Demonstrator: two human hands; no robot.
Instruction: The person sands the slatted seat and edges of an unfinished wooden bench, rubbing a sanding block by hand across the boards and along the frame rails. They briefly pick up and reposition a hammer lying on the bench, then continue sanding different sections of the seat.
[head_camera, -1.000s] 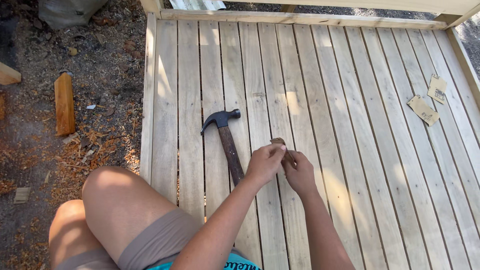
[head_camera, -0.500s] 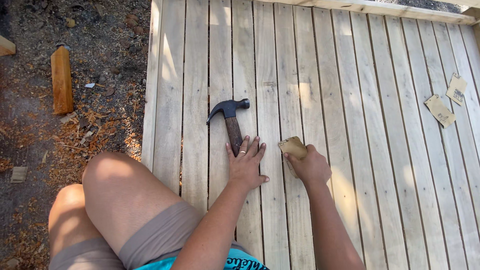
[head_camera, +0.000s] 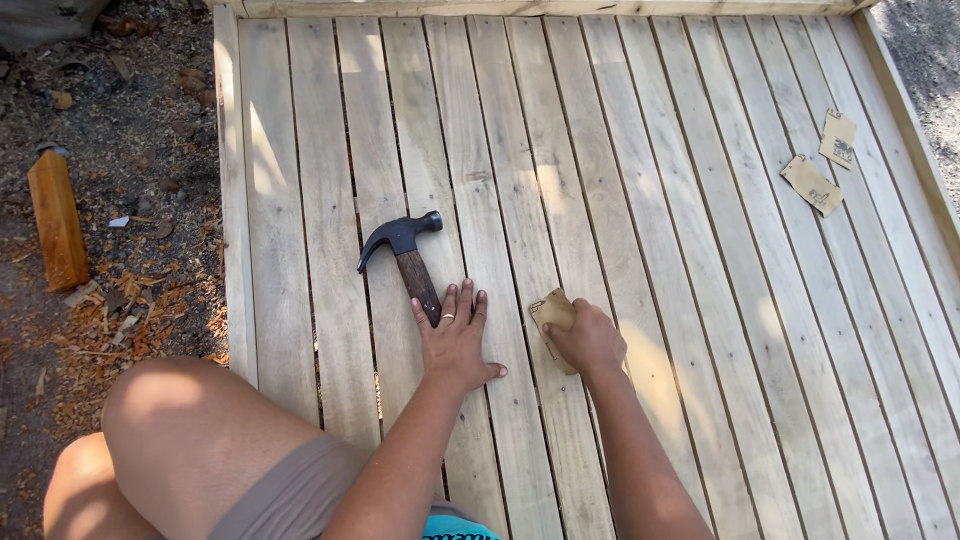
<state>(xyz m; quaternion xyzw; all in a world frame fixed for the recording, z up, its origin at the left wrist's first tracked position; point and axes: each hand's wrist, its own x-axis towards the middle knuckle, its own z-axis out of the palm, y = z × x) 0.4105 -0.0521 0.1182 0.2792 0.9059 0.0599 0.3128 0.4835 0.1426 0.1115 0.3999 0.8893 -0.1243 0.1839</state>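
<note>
Sanding the deck boards by hand

Right hand (head_camera: 590, 340) presses sandpaper (head_camera: 553, 312) flat; left hand (head_camera: 455, 335), fingers spread, braces beside the hammer (head_camera: 405, 255). Best rubbed along the grain, evenly.

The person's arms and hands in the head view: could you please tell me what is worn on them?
Both arms are bare, with no sleeves, gloves or watch in view. The left hand wears a thin, pale ring on one finger. The right hand shows no ring.
</note>
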